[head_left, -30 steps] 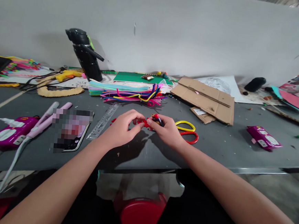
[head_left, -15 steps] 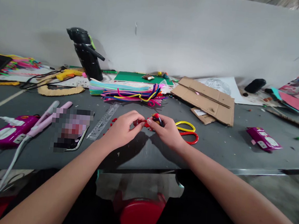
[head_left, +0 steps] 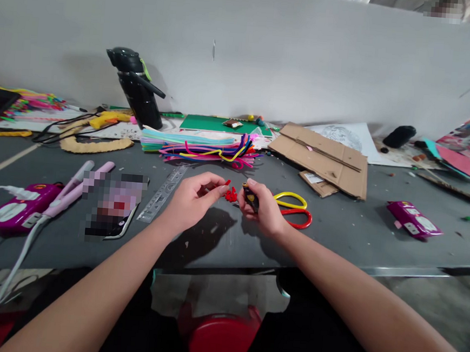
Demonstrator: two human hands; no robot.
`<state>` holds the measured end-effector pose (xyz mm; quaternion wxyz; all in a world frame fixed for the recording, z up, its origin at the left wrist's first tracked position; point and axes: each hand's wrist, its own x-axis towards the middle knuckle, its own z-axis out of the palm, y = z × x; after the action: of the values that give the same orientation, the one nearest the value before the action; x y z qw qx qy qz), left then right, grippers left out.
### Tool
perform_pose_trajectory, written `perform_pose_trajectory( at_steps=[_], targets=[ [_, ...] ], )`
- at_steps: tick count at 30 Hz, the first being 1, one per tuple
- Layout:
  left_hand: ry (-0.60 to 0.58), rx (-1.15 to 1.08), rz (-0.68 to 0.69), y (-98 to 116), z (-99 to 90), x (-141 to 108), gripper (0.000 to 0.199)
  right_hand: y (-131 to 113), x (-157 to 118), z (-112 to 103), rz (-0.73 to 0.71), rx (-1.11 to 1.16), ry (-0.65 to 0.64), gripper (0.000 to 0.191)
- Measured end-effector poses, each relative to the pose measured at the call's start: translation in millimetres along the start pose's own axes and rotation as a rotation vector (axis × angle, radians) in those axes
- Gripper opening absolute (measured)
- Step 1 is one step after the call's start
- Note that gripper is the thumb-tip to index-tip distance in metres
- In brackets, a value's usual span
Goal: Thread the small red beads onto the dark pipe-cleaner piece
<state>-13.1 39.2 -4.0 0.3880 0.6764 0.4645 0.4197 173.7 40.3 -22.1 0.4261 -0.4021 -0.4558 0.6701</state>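
My left hand is closed, with thumb and forefinger pinching a small red strip that looks like a short piece of pipe cleaner. A small heap of red pieces lies on the table between my hands. My right hand is wrapped around a small dark lighter with yellow markings, the thumb at its top. Scissors with one yellow and one red handle lie beside my right hand, their blades hidden by it.
Bundled pipe cleaners lie beyond my hands, with cardboard to their right. A clear ruler, a phone and a pink hair straightener lie left. A black flask stands behind. A purple packet lies right.
My hands have drawn apart. The left now holds up the red strip, and the right has turned the lighter. The heap of red pieces between them shows more fully.
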Motion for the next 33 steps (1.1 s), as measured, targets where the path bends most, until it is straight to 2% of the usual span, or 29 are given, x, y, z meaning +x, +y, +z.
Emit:
perform_pose_trajectory(
  at_steps=[7,16,20,26,33],
  targets=[
    [-0.044,-0.061,0.008,2,2.0,0,0.025,0,0,6,0.013,-0.025,-0.034,0.053],
    [-0.122,-0.237,-0.013,3,3.4,-3,0.025,-1,-3,11,0.02,-0.059,-0.003,0.048],
    [-0.108,-0.295,-0.042,2,4.0,-3,0.026,-2,-3,11,0.004,-0.06,-0.022,0.045],
    [-0.11,-0.281,-0.039,2,2.0,-3,0.026,0,-4,10,-0.044,-0.139,-0.017,0.044],
    [-0.125,-0.203,-0.017,1,1.2,-3,0.028,1,-6,8,-0.051,-0.197,0.008,0.054]
  ],
)
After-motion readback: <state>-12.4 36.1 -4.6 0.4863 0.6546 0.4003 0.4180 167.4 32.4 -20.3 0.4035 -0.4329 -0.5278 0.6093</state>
